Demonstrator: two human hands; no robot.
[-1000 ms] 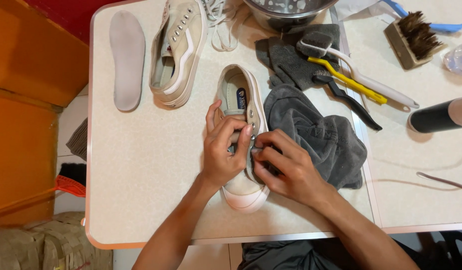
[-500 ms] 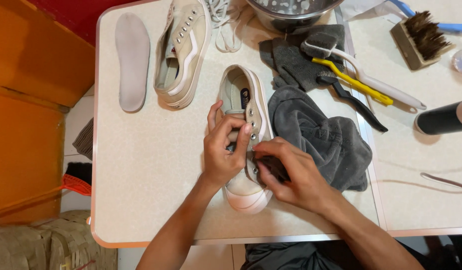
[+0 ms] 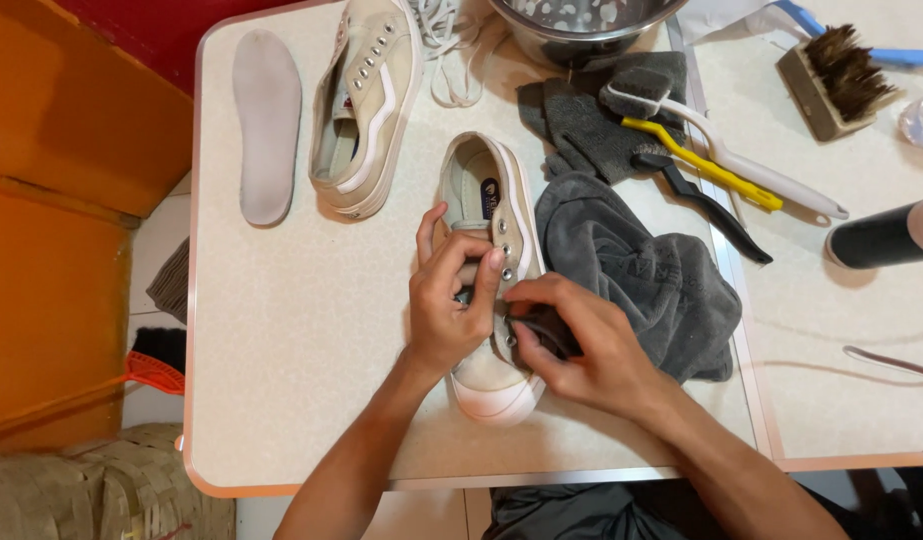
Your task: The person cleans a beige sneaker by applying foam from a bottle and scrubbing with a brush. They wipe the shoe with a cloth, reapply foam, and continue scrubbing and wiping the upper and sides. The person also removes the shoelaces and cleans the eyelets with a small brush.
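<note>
A beige low sneaker (image 3: 486, 195) lies toe toward me on the pale table (image 3: 301, 330), without laces. My left hand (image 3: 449, 300) grips its upper over the eyelet row. My right hand (image 3: 581, 345) presses a small dark cloth (image 3: 549, 325) against the eyelets on the shoe's right side. A crumpled grey towel (image 3: 646, 280) lies touching the shoe's right flank, under my right wrist.
A second beige sneaker (image 3: 366, 105) and a grey insole (image 3: 266, 120) lie at the far left. White laces (image 3: 451, 50), a metal bowl (image 3: 581, 25), a dark rag (image 3: 581, 120), several brushes (image 3: 721, 165), a bristle brush (image 3: 831, 70) and a black bottle (image 3: 876, 238) sit beyond.
My right hand has slid a little along the eyelet side with the dark cloth. My left hand keeps its hold on the shoe.
</note>
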